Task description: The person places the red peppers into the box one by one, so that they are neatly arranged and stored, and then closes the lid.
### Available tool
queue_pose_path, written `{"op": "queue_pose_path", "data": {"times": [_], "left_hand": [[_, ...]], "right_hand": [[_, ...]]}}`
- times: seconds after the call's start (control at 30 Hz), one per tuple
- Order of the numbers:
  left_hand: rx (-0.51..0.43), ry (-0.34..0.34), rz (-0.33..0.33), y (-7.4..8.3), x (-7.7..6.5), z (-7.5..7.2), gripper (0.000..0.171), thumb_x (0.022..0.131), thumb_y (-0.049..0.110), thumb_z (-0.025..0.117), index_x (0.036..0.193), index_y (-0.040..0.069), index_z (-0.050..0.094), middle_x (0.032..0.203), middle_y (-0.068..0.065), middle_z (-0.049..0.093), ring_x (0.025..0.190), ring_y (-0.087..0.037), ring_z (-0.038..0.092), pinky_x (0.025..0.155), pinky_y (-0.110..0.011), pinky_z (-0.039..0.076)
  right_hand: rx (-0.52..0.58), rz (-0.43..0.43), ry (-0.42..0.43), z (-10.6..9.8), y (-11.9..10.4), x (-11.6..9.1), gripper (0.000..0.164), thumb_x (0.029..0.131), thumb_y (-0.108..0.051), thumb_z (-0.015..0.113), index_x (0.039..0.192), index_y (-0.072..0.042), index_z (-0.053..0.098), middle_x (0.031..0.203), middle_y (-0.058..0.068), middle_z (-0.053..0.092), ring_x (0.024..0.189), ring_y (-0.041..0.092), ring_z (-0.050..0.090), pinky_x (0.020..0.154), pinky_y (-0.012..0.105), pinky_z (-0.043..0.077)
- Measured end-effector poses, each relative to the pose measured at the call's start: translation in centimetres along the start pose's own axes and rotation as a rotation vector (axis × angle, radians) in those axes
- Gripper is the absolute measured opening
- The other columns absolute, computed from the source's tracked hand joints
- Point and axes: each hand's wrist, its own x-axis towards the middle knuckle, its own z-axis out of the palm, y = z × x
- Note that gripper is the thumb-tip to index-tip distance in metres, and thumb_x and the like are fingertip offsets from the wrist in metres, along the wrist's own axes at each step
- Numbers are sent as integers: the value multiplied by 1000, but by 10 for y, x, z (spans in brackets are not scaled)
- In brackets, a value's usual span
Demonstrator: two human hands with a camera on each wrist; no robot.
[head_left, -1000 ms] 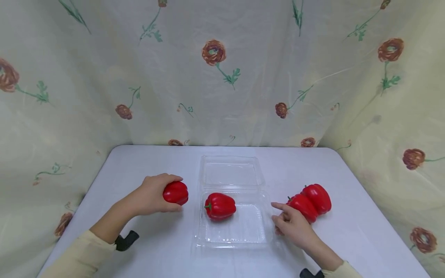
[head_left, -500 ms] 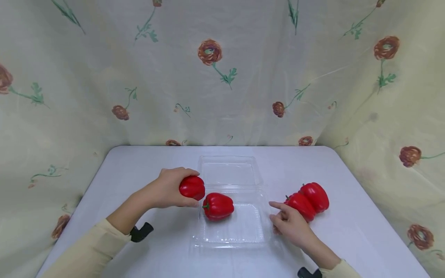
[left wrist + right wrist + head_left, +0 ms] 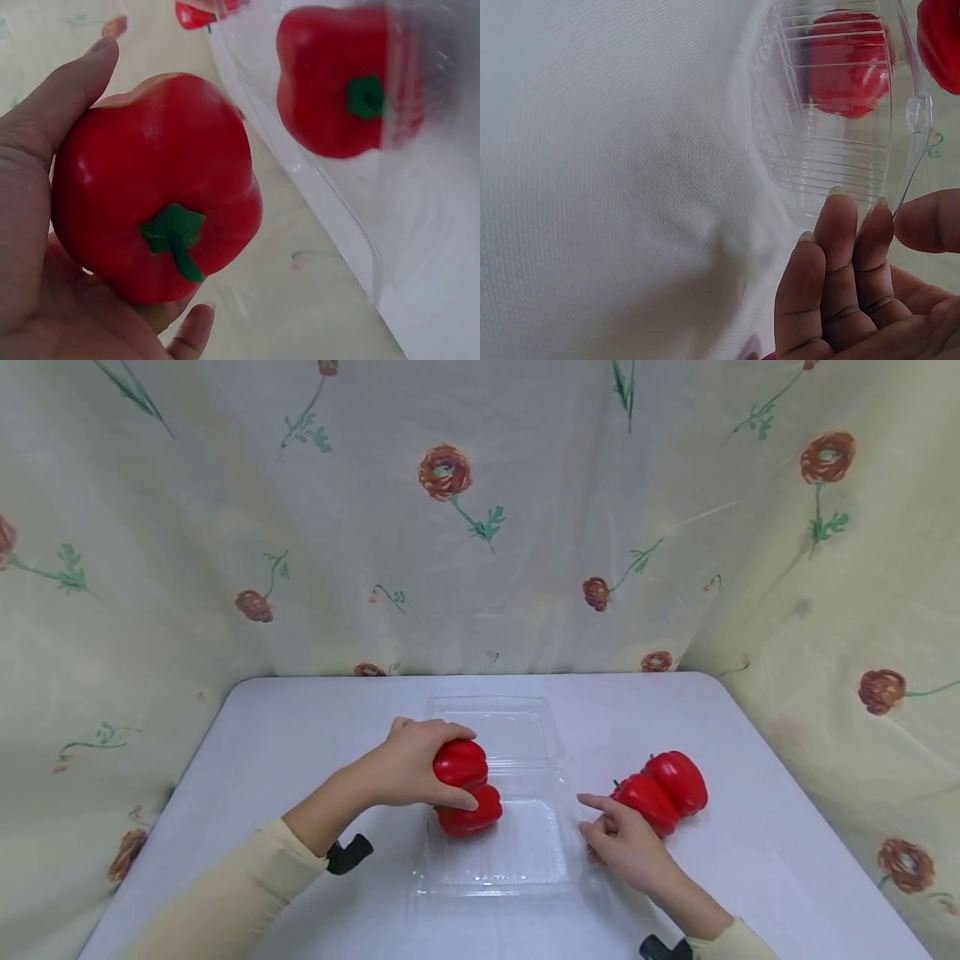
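Left hand (image 3: 414,766) grips the held pepper (image 3: 459,762), thumb one side, fingers the other. Finger contact on its underside partly hidden. It's over the left part of the clear box (image 3: 517,853), just beyond the boxed pepper (image 3: 480,817); head view overlaps the two, left wrist view shows a gap. Exact height hard to read.

Held pepper: stem end faces the left wrist camera, stem tip bent down in that view. Head view hides the stem behind the hand; long axis roughly left-right, blunt end to the right.

Boxed pepper: lies on its side, axis left-right, stem left, partly covered by the left thumb. Blurred through plastic in the right wrist view.

Right hand (image 3: 628,845) pinches the box's right rim, thumb against bent fingers; also partly covers the near loose pepper (image 3: 649,806). It touches the far loose pepper (image 3: 678,783); both stems point up-left.

Sleeves (image 3: 232,893) cut off at the frame bottom.
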Motion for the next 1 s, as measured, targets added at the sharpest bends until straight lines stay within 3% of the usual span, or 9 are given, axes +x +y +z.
{"op": "queue_pose_path", "data": {"times": [0.57, 0.73, 1.0], "left_hand": [[30, -43, 82, 42, 38, 27, 86, 66, 55, 86, 140, 27, 51, 126, 8, 59, 114, -12, 52, 90, -38, 45], [20, -47, 85, 46, 44, 40, 88, 65, 58, 85, 140, 27, 52, 125, 9, 59, 113, -12, 52, 85, -35, 48], [33, -46, 131, 51, 57, 53, 84, 69, 59, 82, 140, 26, 53, 123, 9, 61, 110, -10, 54, 88, -36, 41]], "right_hand": [[19, -13, 0, -2, 0, -1, 52, 91, -13, 70, 141, -8, 54, 73, 7, 62, 64, 23, 61, 65, 30, 56], [11, -16, 0, 0, 4, -2, 51, 92, -13, 70, 140, -8, 55, 72, 7, 62, 63, 21, 60, 63, 29, 55], [30, -44, -4, 0, 4, 0, 51, 91, -12, 71, 139, -8, 55, 71, 6, 61, 63, 22, 60, 61, 29, 54]]}}
